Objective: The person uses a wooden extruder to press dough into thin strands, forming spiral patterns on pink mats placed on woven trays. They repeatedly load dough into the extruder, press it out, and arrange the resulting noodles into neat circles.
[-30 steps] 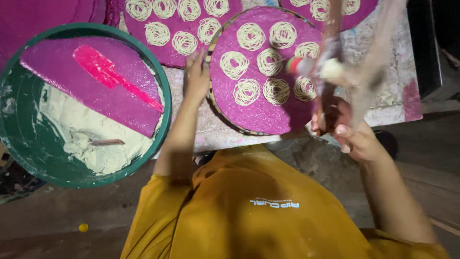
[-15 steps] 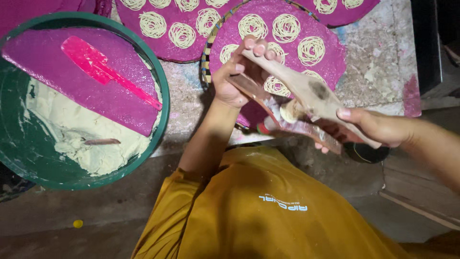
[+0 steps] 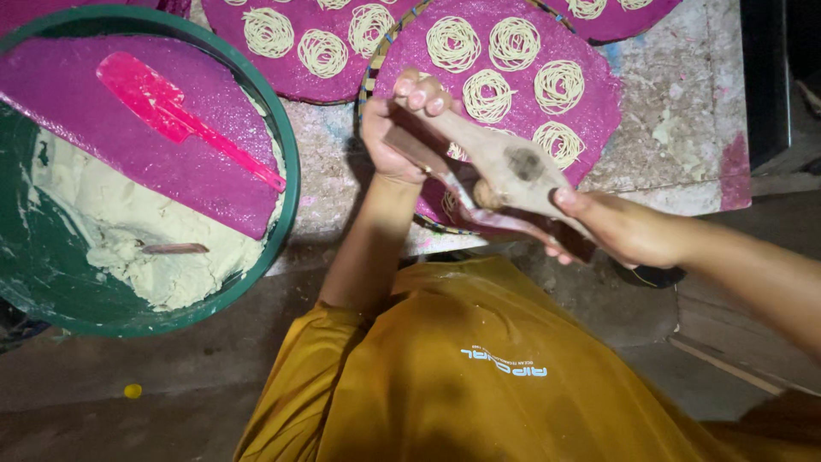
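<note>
Your left hand [image 3: 400, 128] is closed around one end of the wooden press [image 3: 500, 175], fingertips curled over its top; your right hand [image 3: 620, 229] grips the other end, thumb laid along the upper handle; so the press hangs between your two hands, held slantwise, with a lump of pale dough showing at its middle. Directly beneath and beyond both hands lies a round magenta tray [image 3: 599, 111] carrying coiled noodle nests [image 3: 453, 43]; the press is above its near edge, and whether it touches the tray cannot be told. Beyond your left hand sits a second magenta tray [image 3: 282, 64] with more coils. Well out to the side of your left hand stands a green basin [image 3: 286, 184] holding pale dough [image 3: 128, 244], a magenta sheet [image 3: 111, 128] over part of it, and a pink spatula [image 3: 184, 120] resting on that sheet; the trays lie on a mottled table [image 3: 676, 128].
</note>
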Available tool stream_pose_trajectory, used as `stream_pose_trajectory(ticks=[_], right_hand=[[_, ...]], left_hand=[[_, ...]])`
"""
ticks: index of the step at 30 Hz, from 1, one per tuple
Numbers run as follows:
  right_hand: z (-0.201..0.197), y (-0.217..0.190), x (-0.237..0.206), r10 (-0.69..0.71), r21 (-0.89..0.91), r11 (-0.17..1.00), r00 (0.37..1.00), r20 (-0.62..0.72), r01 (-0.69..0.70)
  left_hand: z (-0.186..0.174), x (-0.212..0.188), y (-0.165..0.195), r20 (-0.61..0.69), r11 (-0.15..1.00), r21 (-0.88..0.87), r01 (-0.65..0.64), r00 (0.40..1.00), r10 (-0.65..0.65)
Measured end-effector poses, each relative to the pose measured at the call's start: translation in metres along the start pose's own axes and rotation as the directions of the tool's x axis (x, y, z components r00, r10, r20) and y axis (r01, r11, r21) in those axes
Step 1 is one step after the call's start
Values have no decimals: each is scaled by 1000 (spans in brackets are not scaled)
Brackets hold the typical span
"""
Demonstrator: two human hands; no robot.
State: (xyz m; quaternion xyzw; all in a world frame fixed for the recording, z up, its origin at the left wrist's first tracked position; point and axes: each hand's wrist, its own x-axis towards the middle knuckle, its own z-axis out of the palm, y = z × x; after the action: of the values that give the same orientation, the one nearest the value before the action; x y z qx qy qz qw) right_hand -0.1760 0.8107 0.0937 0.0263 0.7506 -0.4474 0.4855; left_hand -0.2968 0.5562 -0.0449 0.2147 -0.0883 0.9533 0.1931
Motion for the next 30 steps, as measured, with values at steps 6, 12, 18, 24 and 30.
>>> stream_pose_trajectory(ticks=[6,12,18,24,30], right_hand=[[-12,-15,-3,39,-176,982,978,-207,-76],[8,-7,9,6,-99,995,993,-115,-18],[-13,-1,-3,-44,-270,963,983,-177,-5],[-14,13,8,-120,-53,992,974,-193,112],[-23,37,6,-200,0,979,958,-204,204]], left_hand=[[-2,27,-7,39,1000,8,8,999,-9],[0,11,15,47,997,18,74,996,-74],[-6,19,-15,75,1000,5,-11,997,10],[-3,27,2,-86,968,237,79,995,-60],[-17,-25,-3,-814,204,453,868,496,-302]])
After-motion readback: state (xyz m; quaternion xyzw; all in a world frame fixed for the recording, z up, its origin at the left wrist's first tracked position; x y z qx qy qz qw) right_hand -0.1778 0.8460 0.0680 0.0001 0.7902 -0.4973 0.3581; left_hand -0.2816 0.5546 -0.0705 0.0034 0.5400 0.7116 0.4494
